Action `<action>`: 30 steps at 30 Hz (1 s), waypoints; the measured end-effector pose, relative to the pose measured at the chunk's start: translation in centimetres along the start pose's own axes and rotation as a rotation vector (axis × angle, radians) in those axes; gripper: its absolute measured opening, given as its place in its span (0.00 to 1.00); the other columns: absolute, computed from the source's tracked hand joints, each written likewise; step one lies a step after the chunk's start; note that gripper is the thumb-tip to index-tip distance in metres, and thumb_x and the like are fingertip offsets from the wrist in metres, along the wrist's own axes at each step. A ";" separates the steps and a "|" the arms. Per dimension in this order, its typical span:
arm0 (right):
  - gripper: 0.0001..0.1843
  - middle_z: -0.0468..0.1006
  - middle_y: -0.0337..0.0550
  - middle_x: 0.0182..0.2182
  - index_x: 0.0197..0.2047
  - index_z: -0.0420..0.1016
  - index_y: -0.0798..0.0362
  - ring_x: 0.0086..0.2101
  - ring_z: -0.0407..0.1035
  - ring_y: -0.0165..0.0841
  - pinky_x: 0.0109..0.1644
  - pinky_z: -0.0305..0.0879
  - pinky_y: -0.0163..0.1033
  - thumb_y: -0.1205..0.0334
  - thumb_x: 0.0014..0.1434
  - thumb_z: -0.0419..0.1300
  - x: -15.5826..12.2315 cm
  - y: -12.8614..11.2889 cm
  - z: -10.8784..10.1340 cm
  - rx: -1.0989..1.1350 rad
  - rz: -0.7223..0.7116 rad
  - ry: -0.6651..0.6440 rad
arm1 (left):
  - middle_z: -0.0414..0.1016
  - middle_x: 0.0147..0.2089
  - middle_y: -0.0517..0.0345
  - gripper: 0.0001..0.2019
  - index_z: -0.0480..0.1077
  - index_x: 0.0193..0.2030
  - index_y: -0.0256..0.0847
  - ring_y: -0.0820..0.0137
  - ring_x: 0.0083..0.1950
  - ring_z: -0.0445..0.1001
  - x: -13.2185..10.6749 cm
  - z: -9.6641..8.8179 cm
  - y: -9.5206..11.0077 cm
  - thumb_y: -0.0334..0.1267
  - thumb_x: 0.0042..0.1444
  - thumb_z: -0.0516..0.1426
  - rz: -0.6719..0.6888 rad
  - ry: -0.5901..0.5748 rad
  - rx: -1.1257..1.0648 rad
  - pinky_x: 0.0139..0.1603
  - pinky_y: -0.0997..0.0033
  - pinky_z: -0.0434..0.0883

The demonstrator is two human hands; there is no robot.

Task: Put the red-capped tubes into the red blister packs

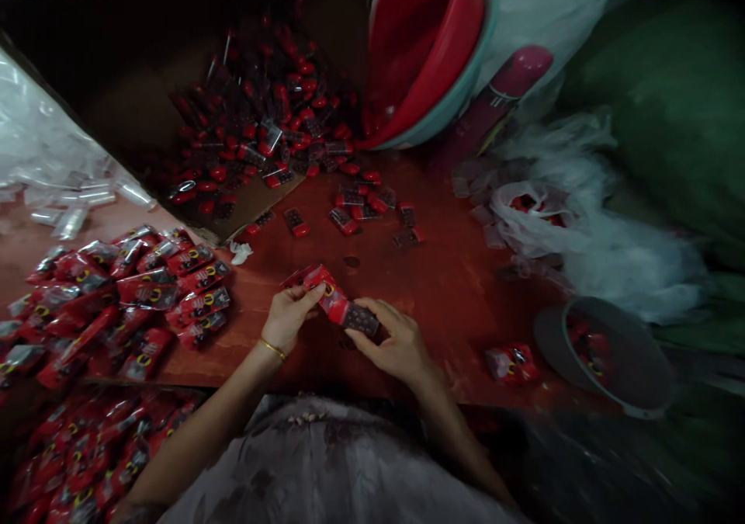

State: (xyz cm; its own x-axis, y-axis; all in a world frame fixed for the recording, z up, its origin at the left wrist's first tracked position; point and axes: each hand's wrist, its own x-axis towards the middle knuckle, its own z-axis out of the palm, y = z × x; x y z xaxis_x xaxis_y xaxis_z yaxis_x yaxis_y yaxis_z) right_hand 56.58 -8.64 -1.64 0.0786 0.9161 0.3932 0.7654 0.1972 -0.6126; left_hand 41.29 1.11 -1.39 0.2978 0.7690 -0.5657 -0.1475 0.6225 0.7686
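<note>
My left hand pinches the red end of a small red-and-black packet just above the near edge of the reddish table. My right hand grips the packet's dark lower end, fingers curled round it. Both hands hold the same packet between them at the centre of the view. A thin gold bangle circles my left wrist.
Filled red packets are heaped at the left, more in a heap below the table edge. Loose small red-and-black pieces spill from a cardboard box at the back. A red basin, white plastic bags, a grey bowl and one packet lie right.
</note>
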 end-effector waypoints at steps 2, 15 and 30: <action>0.15 0.77 0.42 0.36 0.45 0.67 0.50 0.36 0.73 0.33 0.40 0.70 0.37 0.62 0.52 0.60 0.0 -0.1 0.3 -0.004 0.038 0.016 | 0.77 0.28 0.56 0.23 0.76 0.30 0.34 0.76 0.26 0.72 -0.1 0.1 -0.1 0.48 0.28 0.69 0.017 0.003 -0.001 0.30 0.77 0.68; 0.13 0.78 0.44 0.36 0.44 0.68 0.51 0.35 0.73 0.35 0.40 0.70 0.39 0.59 0.55 0.58 0.2 -1.1 3.6 0.014 0.203 0.157 | 0.78 0.28 0.58 0.18 0.75 0.29 0.36 0.75 0.30 0.73 -0.3 1.5 -1.9 0.38 0.28 0.70 0.117 -0.066 -0.268 0.40 0.74 0.69; 0.09 0.69 0.32 0.16 0.33 0.69 0.54 0.15 0.62 0.24 0.21 0.61 0.30 0.57 0.55 0.56 0.3 -2.0 3.8 0.663 0.529 0.041 | 0.78 0.30 0.54 0.16 0.76 0.31 0.35 0.71 0.31 0.73 -0.8 1.3 -0.4 0.40 0.33 0.68 0.051 -0.187 -0.156 0.35 0.73 0.67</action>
State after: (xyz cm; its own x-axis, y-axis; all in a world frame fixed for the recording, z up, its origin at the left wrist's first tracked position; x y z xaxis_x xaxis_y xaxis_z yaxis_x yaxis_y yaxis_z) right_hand 52.59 -7.42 -2.92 0.3535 0.9345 -0.0419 0.0898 -0.0785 -0.9929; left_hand 42.36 0.04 -0.84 0.4533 0.7689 -0.4510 -0.3063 0.6095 0.7312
